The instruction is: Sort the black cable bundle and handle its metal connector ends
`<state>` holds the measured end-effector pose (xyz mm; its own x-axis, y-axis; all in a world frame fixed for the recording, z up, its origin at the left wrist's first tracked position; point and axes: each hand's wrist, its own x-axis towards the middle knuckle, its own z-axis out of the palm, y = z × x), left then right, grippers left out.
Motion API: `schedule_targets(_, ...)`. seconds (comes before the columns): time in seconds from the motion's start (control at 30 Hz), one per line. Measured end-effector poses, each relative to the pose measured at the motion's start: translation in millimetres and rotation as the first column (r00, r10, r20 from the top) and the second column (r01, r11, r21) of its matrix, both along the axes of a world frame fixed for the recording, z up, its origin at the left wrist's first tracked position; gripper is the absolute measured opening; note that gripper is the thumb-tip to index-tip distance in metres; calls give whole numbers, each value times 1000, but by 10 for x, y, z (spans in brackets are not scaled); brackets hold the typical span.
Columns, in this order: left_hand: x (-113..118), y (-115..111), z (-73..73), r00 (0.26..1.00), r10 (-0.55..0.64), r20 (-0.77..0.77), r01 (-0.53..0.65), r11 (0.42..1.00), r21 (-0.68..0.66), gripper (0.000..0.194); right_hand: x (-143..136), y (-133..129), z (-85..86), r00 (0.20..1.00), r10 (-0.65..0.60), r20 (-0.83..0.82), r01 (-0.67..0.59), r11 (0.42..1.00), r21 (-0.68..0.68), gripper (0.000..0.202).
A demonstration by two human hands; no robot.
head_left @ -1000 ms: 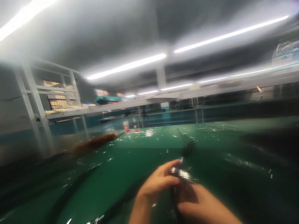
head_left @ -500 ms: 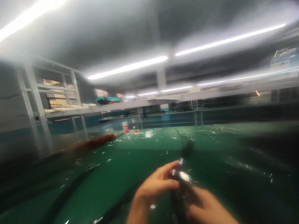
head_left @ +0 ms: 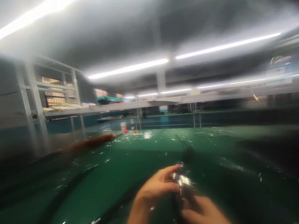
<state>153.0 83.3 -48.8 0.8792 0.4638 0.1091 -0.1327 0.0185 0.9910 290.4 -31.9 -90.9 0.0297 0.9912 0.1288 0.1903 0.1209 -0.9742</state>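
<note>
Low in the middle of the head view, my left hand (head_left: 155, 188) has thumb and forefinger closed on the upper part of a dark, shiny piece (head_left: 185, 181) with a bright metallic face. The far end of the piece shows just past the forefinger. My right hand (head_left: 202, 210) is closed around its lower part, nearer to me. Blur and the fingers hide the exact kind of the piece. Beyond it, a dark patch with thin lines (head_left: 188, 151) shows on the green surface (head_left: 98, 183); I cannot tell whether this is shadow or wire.
A long reddish-brown object (head_left: 93, 143) with a pink tip lies at the left. Thin pale strands (head_left: 217, 132) lie at the far right. A raised white shelf (head_left: 130, 105) crosses behind, carrying a teal item (head_left: 108, 99). A white metal frame (head_left: 37, 105) stands at the left.
Both hands and the dark piece sit slightly lower in the view, with the right hand a little further left. The grip of each hand looks the same.
</note>
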Motion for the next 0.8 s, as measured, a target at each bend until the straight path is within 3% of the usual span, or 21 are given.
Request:
schedule_targets(0.2,0,-76,106,999,-45,-5,46,999,25,67,18,-114,139,987,78,-142,-83,996,-33,16)
schedule_targets(0.43,47,-117,115,1000,-2,1,2,1000,-9,67,110,-134,70,970,159,-183,-166,986,-22,22)
schedule_targets(0.6,71,-154,125,999,37,-22,-38,999,-24,64,128,-177,137,972,138,-191,-155,985,-76,22)
schedule_targets(0.8,85,-201,146,993,108,-50,-106,994,38,68,151,-166,142,956,120,-266,-122,992,9,19)
